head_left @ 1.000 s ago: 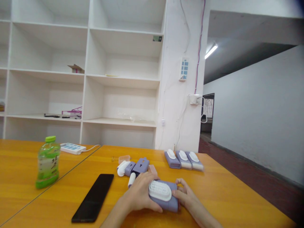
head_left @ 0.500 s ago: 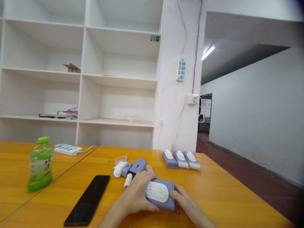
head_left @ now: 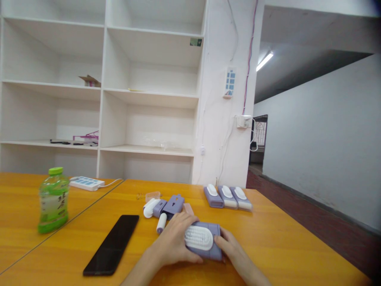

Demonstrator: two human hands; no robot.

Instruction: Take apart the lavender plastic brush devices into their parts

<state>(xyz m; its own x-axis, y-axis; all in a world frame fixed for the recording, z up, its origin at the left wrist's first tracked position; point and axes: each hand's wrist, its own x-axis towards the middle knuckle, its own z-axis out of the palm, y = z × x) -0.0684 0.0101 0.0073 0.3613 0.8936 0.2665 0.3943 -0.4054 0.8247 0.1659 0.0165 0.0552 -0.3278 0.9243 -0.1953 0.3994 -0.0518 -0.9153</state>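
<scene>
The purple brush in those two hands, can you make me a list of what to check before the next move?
1. Left hand holding the purple brush: ok, around one end.
2. Right hand on it too: ok, at the other end.
3. White bristles facing up: ok.
4. Brush's underside: cannot tell, hidden.
5. Space just beyond the left hand free of parts: not ok, loose purple parts lie close.
6. Green bottle upright, cap on: ok.
</scene>
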